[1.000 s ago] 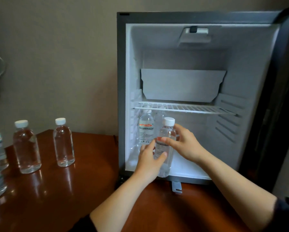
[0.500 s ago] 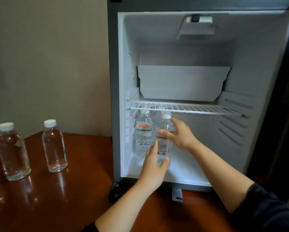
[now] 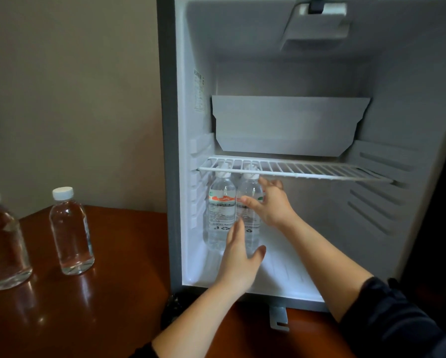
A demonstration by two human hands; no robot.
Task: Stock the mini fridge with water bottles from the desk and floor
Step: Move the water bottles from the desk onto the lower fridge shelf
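Under the wire shelf (image 3: pixel 320 173) of the mini fridge (image 3: pixel 167 151), the right hand's fingers (image 3: pixel 272 183) curl round the right side of the held bottle (image 3: pixel 249 189) near its shoulder, and the thumb lies across its label in front, so the right hand (image 3: pixel 271 206) grips it. The left hand's fingers (image 3: pixel 236 233) are straight and pressed together, pointing up in front of the lower part of the 2 bottles, with the thumb spread off to the right; whether they touch the plastic cannot be told. The left hand (image 3: pixel 238 259) holds nothing. The held bottle stands upright on the fridge floor at the left, touching the neighbouring bottle (image 3: pixel 221 202), which stands by the left inner wall; both white caps sit just under the shelf wires. Both forearms reach in through the open front, the right one coming from a dark sleeve (image 3: pixel 397 319). Outside, left of the fridge, 2 more clear bottles with white caps stand upright on the brown tabletop (image 3: pixel 100 306): the nearer tabletop bottle (image 3: pixel 70 231) and, well apart from the fridge, the edge bottle (image 3: pixel 2 244), cut off by the frame.
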